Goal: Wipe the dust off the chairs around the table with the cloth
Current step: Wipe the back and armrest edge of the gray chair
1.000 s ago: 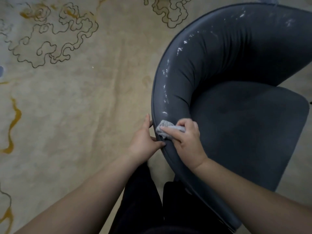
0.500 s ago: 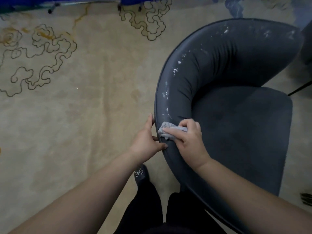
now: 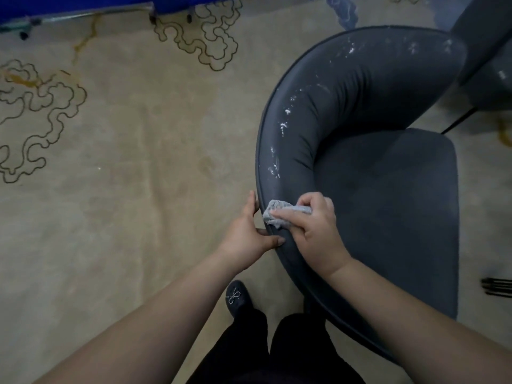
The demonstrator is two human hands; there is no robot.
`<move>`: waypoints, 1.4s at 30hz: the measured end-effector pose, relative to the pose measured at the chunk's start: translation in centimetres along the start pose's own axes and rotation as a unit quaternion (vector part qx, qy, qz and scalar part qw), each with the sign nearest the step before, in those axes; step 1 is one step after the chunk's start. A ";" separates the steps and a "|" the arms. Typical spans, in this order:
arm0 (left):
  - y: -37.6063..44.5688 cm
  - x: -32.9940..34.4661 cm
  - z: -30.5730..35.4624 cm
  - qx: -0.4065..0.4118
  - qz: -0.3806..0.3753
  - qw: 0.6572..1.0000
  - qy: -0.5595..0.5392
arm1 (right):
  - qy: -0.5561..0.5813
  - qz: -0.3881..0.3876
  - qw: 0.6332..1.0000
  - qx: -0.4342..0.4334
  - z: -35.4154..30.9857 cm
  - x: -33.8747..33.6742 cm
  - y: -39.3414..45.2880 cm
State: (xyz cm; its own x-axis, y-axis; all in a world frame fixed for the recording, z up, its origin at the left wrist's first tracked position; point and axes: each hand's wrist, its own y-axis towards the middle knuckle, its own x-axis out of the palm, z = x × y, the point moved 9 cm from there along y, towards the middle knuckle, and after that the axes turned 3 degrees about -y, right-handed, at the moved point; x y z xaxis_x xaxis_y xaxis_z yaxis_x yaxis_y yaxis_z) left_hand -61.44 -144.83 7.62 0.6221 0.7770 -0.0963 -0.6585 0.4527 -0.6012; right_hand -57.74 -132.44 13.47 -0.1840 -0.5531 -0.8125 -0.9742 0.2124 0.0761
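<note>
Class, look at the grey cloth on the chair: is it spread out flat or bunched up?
Bunched up. The cloth is a crumpled wad under the right hand, whose fingers curl over it on the chair backrest; no flat sheet shows.

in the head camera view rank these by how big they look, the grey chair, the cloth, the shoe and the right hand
Largest to smallest as they appear:
1. grey chair, by far the biggest.
2. right hand, though it is nearer the camera than the floor.
3. shoe, only partly visible, and cloth, mostly covered by fingers: these two look too alike to rank.
</note>
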 end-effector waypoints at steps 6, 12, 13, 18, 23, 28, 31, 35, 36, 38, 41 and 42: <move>0.4 0.1 1.0 0.030 -0.021 0.999 -0.010 | -0.024 0.001 1.000 0.012 -0.9 0.5 7.1; 1.4 -0.7 1.8 0.019 -0.030 0.999 -0.004 | 0.005 0.039 0.999 0.024 -0.2 0.2 4.2; 1.6 -0.8 1.9 0.015 -0.038 0.999 0.004 | 0.009 0.036 0.999 0.027 -0.1 0.3 3.8; 3.0 -1.2 2.5 0.005 -0.054 0.999 0.006 | -0.024 0.037 0.999 0.024 -0.2 0.2 10.0; 4.5 -2.4 4.1 -0.005 -0.040 0.999 0.018 | -0.007 0.053 0.998 0.030 0.1 -0.1 10.0; 6.3 -4.0 5.8 -0.008 -0.022 0.999 0.025 | 0.013 0.027 1.000 0.008 0.7 -0.1 10.1; 7.0 -4.2 6.7 0.004 -0.025 0.999 0.030 | 0.004 0.054 0.998 0.016 1.1 -1.1 15.4; 8.0 -4.4 7.2 0.002 -0.023 0.999 0.029 | 0.014 0.078 0.996 0.029 1.6 -1.1 16.3; 8.1 -4.4 7.2 -0.001 -0.025 0.999 0.029 | 0.019 0.082 0.996 0.033 1.8 -0.9 15.1; 8.4 -4.6 7.3 -0.002 -0.026 0.999 0.036 | 0.033 0.088 0.995 0.041 1.9 -0.6 12.7; 9.0 -4.7 7.7 0.005 -0.035 0.999 0.039 | 0.030 0.083 0.995 0.052 2.2 -0.6 13.7; 9.2 -4.7 7.9 0.009 -0.039 0.998 0.039 | 0.022 0.088 0.994 0.053 2.2 -0.8 15.1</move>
State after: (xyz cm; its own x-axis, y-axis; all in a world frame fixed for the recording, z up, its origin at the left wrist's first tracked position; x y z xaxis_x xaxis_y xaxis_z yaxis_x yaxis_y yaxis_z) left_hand -73.76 -140.84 8.85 0.7024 0.7030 -0.1112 -0.6138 0.5193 -0.5946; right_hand -71.97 -127.01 14.02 -0.3578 -0.5350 -0.7654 -0.9079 0.3911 0.1510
